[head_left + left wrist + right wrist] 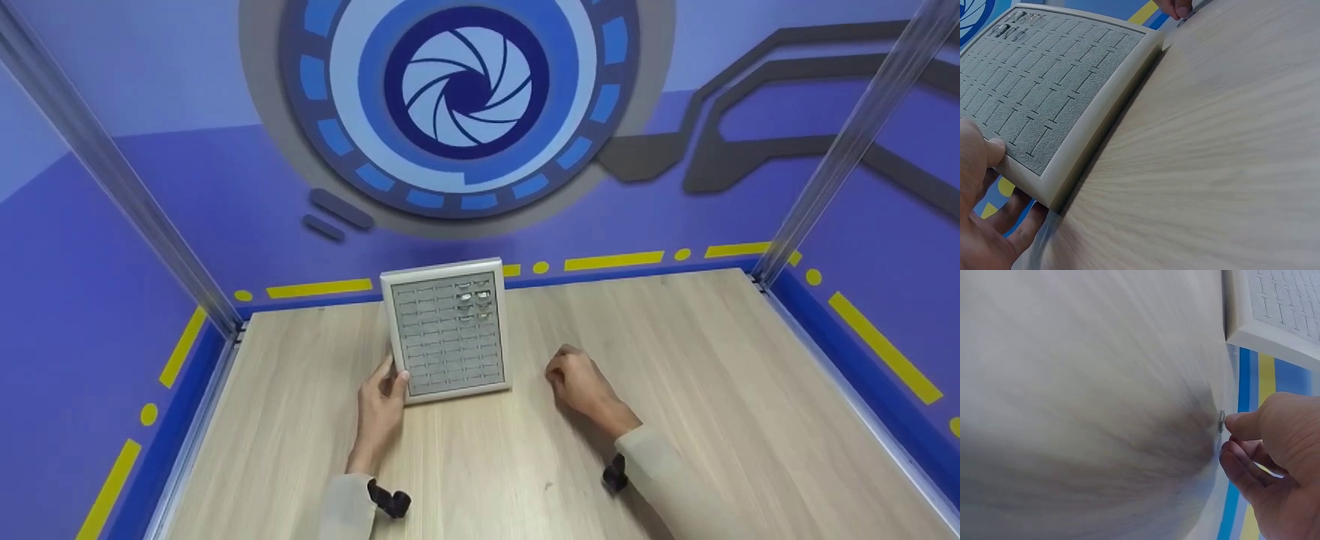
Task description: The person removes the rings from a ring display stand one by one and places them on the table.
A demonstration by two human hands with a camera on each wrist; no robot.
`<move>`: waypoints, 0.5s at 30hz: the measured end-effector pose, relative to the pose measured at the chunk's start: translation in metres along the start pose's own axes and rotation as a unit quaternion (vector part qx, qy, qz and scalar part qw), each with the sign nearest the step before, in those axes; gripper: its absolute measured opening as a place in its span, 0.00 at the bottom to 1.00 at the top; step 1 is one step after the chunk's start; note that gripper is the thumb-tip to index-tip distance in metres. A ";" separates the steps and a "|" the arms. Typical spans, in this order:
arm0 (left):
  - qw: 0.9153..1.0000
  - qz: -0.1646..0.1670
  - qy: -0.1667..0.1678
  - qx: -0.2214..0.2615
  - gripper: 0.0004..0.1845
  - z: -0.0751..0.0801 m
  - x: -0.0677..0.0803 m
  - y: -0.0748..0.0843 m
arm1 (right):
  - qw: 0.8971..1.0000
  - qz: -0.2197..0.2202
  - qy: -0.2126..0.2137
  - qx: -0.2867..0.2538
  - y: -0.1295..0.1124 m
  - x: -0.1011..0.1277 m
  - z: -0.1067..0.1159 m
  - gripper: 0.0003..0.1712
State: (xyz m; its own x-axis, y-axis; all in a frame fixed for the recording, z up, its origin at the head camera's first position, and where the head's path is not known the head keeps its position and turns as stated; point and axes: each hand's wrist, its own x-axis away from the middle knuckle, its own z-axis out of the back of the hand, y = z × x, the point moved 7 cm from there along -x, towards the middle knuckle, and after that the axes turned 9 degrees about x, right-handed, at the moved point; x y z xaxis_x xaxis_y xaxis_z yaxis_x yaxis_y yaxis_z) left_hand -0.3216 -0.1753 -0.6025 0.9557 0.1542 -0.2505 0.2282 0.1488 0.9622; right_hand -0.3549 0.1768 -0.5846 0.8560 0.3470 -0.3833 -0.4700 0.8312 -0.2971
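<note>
A ring display board with a pale frame and grey slotted padding stands tilted back on the table. My left hand holds its lower left corner, thumb on the front of the frame and fingers behind. Several silvery rings sit in slots at the board's upper right. To the right of the board, my right hand is low over the table, fingers curled in. At its fingertips is a small silvery ring, pinched close to the tabletop; the other fingers are curled beneath.
The light wood table reaches back to a blue and purple printed wall with yellow marks. Metal posts rise at both back corners. A black wrist camera is strapped at each sleeve cuff.
</note>
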 end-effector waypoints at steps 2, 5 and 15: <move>1.000 0.001 -0.001 0.001 0.30 0.000 0.001 0.000 | 1.000 -0.004 0.000 -0.005 -0.001 -0.003 0.002 0.05; 1.000 0.004 -0.001 0.003 0.30 0.000 0.003 0.001 | 1.000 -0.004 0.011 -0.013 -0.005 -0.009 0.009 0.04; 1.000 0.003 0.000 -0.001 0.30 -0.001 0.001 0.002 | 0.997 -0.004 0.059 -0.046 -0.030 -0.033 0.043 0.07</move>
State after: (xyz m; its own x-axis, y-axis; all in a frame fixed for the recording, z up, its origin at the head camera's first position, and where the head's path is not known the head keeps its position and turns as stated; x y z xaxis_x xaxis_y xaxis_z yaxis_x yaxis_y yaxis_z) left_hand -0.3205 -0.1736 -0.6007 0.9571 0.1562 -0.2439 0.2210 0.1504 0.9636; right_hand -0.3598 0.1586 -0.5255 0.8315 0.2825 -0.4782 -0.4854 0.7881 -0.3785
